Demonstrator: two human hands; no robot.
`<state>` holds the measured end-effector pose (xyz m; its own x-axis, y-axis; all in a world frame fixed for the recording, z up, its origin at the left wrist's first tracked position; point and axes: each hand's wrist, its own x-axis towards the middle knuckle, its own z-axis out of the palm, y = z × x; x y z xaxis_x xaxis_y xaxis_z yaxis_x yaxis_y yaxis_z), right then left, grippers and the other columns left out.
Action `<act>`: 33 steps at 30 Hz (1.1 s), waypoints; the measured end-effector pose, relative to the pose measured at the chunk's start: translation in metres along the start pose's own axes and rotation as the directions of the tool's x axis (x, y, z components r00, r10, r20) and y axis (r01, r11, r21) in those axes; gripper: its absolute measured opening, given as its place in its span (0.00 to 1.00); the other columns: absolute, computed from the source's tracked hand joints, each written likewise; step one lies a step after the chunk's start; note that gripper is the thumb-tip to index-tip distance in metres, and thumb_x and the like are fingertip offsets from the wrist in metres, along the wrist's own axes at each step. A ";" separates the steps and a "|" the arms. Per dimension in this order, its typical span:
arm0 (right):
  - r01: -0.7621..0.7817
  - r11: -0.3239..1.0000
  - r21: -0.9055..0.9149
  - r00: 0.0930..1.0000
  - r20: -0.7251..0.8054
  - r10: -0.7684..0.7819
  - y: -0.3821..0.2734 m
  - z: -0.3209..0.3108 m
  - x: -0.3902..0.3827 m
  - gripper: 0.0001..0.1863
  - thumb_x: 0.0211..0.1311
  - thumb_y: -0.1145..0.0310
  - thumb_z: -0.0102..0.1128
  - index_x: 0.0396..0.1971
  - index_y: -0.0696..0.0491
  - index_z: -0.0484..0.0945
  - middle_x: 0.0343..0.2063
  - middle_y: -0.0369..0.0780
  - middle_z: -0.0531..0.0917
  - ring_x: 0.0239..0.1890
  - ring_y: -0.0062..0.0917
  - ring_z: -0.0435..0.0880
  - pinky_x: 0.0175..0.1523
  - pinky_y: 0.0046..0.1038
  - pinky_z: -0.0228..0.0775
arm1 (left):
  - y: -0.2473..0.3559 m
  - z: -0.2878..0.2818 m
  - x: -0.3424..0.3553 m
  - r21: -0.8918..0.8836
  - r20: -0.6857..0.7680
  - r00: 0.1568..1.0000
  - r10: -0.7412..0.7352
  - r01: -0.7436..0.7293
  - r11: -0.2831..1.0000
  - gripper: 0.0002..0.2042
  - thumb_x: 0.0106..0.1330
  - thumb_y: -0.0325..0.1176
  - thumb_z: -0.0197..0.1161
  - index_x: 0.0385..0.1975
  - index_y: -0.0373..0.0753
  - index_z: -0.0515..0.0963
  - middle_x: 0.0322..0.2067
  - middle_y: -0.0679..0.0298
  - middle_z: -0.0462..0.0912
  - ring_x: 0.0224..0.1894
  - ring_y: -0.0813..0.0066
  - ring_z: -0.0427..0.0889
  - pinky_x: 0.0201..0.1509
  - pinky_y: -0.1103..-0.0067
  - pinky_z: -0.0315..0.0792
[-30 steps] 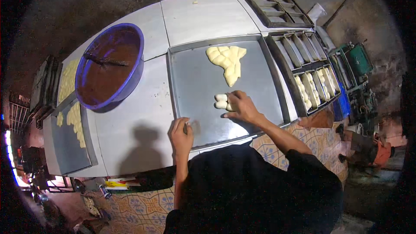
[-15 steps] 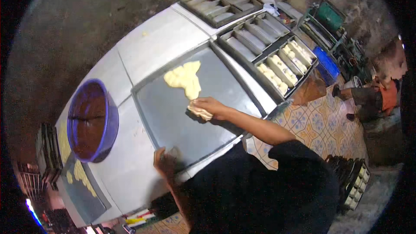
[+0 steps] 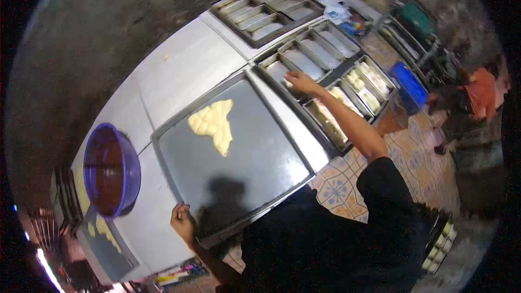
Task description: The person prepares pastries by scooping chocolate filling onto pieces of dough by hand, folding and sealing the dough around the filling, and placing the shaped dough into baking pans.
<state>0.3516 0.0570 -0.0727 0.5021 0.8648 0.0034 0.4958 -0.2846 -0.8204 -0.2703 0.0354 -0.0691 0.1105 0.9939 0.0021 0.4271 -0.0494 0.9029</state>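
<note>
A pale yellow sheet of dough pieces [image 3: 211, 125], joined together, lies on a large grey metal tray [image 3: 260, 157]. My right hand [image 3: 303, 83] has its fingers drawn together over the nearest left slot of a set of loaf pans [image 3: 305, 59]. A small pale bit of dough shows just under the fingertips, mostly hidden by the hand. Several slots nearest my forearm hold pale dough lumps [image 3: 355, 80]. My left hand [image 3: 183, 220] is curled at the tray's left rim, near its front corner, and appears to grip it.
A second loaf pan set [image 3: 266, 11] stands at the far edge. On the left are a purple basin [image 3: 130, 176] and a smaller tray [image 3: 108, 255] with dough scraps. A blue crate [image 3: 410, 87] and a green machine [image 3: 415, 21] stand right, with a person in orange [image 3: 480, 92] beyond.
My right hand has carried dough from the tray over to the loaf pans. Less dough remains in the sheet's near strip. My left hand stays by the tray's rim; the view has shifted.
</note>
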 end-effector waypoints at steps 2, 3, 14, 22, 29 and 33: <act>0.105 0.953 -0.284 0.991 -0.047 -0.123 -0.010 0.010 -0.006 0.25 0.56 0.61 0.59 0.51 0.60 0.72 0.40 0.54 0.80 0.46 0.45 0.78 0.52 0.38 0.68 | 0.008 0.005 -0.002 -0.008 -0.084 0.995 -0.044 0.044 0.999 0.12 0.69 0.30 0.51 0.42 0.27 0.75 0.35 0.56 0.83 0.41 0.71 0.80 0.48 0.79 0.72; 0.146 0.921 -0.363 0.982 -0.061 -0.179 -0.028 0.008 -0.017 0.24 0.53 0.67 0.60 0.50 0.61 0.72 0.41 0.55 0.79 0.47 0.47 0.77 0.54 0.39 0.67 | 0.006 0.003 -0.003 0.125 -0.106 0.994 0.005 0.008 0.992 0.12 0.68 0.31 0.52 0.42 0.28 0.77 0.33 0.58 0.83 0.38 0.73 0.80 0.45 0.79 0.72; 0.302 0.903 -0.306 0.934 -0.094 -0.344 -0.090 0.181 -0.002 0.25 0.44 0.62 0.67 0.43 0.60 0.78 0.33 0.50 0.82 0.38 0.44 0.81 0.44 0.37 0.73 | 0.000 0.060 -0.035 0.305 -0.328 0.941 0.084 0.021 0.952 0.08 0.59 0.30 0.57 0.35 0.38 0.81 0.32 0.56 0.82 0.36 0.58 0.81 0.41 0.69 0.74; 0.259 0.918 0.301 0.947 -0.264 -0.181 -0.141 0.146 -0.067 0.08 0.44 0.76 0.65 0.26 0.57 0.76 0.24 0.34 0.77 0.28 0.18 0.75 0.34 0.21 0.68 | -0.025 0.054 -0.055 0.000 -0.408 0.913 0.016 -0.018 1.000 0.09 0.55 0.25 0.57 0.35 0.37 0.80 0.39 0.55 0.80 0.47 0.56 0.77 0.52 0.66 0.69; 0.303 0.735 0.607 0.949 -0.264 -0.174 -0.182 0.069 -0.116 0.08 0.55 0.78 0.60 0.35 0.57 0.75 0.32 0.35 0.78 0.32 0.17 0.78 0.36 0.19 0.73 | 0.071 0.037 -0.035 0.244 -0.281 0.865 0.415 -0.354 0.903 0.07 0.55 0.23 0.60 0.33 0.36 0.79 0.37 0.58 0.80 0.46 0.59 0.76 0.55 0.66 0.63; 0.404 0.836 0.370 0.896 0.024 -0.444 -0.221 0.061 -0.170 0.15 0.48 0.79 0.63 0.38 0.58 0.77 0.45 0.40 0.77 0.43 0.24 0.78 0.46 0.25 0.73 | 0.111 0.051 -0.015 -0.102 0.059 0.880 0.472 -0.465 0.879 0.25 0.54 0.27 0.65 0.54 0.33 0.70 0.54 0.52 0.71 0.60 0.57 0.67 0.65 0.68 0.58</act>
<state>0.1135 -0.0022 0.0735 0.2132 0.9108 0.3535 0.3551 0.2649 -0.8965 -0.1788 0.0104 0.0087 0.3515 0.8452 0.4026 0.2331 -0.4955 0.8367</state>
